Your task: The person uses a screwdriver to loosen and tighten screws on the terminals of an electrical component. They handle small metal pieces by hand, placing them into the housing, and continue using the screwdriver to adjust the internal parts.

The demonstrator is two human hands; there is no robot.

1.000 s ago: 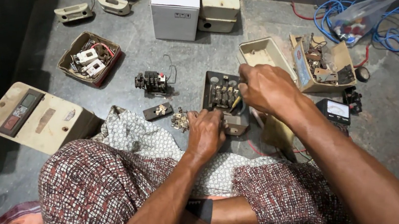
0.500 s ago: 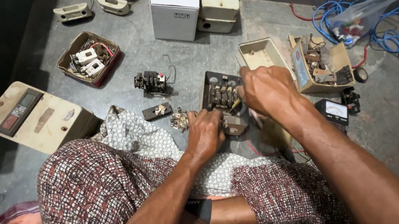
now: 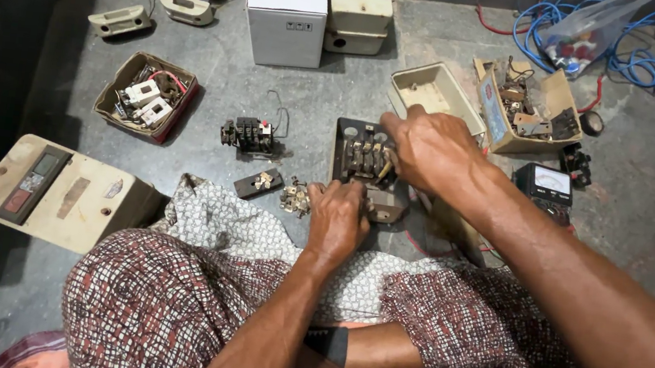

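Nearest, over the patterned cloth across the lap, the left hand (image 3: 337, 221) lies knuckles-up on the grey floor (image 3: 306, 93), fingers curled down against the near edge of the black switch block with brass contacts (image 3: 361, 156) — whether it truly grips cannot be told. Just beyond, the right hand (image 3: 431, 149) is closed over the block's right side, fingertips pinched on its contacts. A small black part (image 3: 257, 183) lies left of the block; farther off stand a white box (image 3: 285, 5) and a beige box (image 3: 357, 2).

Both hands (image 3: 396, 176) on black switch unit (image 3: 362, 156)
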